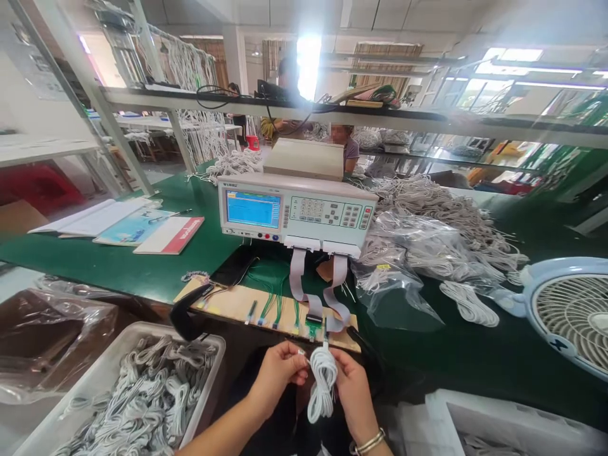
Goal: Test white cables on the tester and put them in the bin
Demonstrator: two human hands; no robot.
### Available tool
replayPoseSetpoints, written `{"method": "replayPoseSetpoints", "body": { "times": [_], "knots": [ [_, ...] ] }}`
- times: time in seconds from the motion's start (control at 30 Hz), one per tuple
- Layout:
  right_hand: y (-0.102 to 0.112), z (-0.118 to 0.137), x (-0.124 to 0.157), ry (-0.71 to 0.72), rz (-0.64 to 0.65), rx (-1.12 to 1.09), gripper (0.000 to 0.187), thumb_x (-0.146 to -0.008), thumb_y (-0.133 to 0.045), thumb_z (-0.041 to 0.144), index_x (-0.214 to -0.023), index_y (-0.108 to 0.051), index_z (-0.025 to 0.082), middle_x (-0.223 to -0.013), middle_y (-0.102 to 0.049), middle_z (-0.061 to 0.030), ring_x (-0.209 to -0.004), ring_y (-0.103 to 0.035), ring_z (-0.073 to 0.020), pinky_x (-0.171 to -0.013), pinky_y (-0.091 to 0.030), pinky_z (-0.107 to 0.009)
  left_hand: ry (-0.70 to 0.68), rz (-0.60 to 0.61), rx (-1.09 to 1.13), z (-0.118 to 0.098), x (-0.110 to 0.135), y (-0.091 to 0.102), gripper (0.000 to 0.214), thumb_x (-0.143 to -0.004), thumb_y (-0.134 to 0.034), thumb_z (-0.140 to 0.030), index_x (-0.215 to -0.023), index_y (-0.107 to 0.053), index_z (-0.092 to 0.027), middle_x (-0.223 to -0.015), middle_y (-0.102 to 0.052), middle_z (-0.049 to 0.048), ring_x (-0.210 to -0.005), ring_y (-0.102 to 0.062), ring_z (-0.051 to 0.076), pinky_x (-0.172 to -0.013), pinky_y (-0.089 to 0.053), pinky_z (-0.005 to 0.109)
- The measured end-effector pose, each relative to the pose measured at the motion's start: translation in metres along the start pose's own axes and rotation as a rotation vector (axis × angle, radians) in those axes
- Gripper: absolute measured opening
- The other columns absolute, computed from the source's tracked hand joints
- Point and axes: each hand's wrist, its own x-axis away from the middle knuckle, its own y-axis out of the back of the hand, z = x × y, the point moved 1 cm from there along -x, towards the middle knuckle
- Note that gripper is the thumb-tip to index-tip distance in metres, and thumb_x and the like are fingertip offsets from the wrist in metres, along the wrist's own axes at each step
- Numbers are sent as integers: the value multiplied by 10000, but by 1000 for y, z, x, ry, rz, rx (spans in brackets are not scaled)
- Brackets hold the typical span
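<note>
Left hand [285, 368], lower centre of frame: thumb and forefinger pinching a small white tip [301, 353], other fingers curled in. Right hand [350, 380], just right of it: closed on the upper right side of a coiled cable [322, 387], some fingertips hidden behind the loops.

Coiled cable white, wound in several long loops, gathered at the waist, hanging lengthwise at lower centre. Its upper end rises to the front edge of a pale wooden board [280, 310], near a grey ribbon cable [338, 296]; whether it is plugged in there, cannot tell.

Containers: pale plastic bin [216, 345], lower left, heaped with white and grey bundled cables; near side cut off by the bottom edge. Brown box [97, 311], left edge, with clear plastic draped over it; contents unclear. White tub [441, 405], lower right, greyish cables low inside, cropped at the bottom. Clear bag [401, 310], right of centre, white cables within, wrinkles blurring the count.

Hard to make out: key legends on the tester [327, 214], mid-frame, too small to read; fan [577, 310] cropped by the right edge; glare at upper centre partly hiding a person behind the shelf [304, 113].
</note>
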Motion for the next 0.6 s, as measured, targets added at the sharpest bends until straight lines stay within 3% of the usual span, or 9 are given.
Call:
{"method": "replayPoseSetpoints", "body": {
  "times": [0.1,0.3,0.6],
  "knots": [
    [5,7,5,-7,81,79,306,-653,-618,360,-879,-627,153,-588,-638,-17,-461,-511,-117,-394,-348,-199,85,41,100,-4,3,-4,260,-595,-673,-305,-704,-555,-101,-549,-563,-6,-450,-487,36,-482,-416,143],
    [13,7,12,17,58,124,295,-654,-623,349,-876,-604,155,-651,-653,-38,-500,-540,-127,-393,-362,-199,201,43,162,-3,0,-14,247,-587,-678,-295,-622,-542,-92,-527,-544,9,-433,-474,36,-441,-407,124],
    [16,-2,10,20,53,123,322,-685,-587,385,-886,-583,134,-596,-637,-23,-434,-475,-86,-365,-331,-176,57,-146,239,13,-3,-30,308,-575,-670,-342,-555,-435,-144,-457,-493,-35,-377,-410,28,-407,-366,136]
  ]
}}
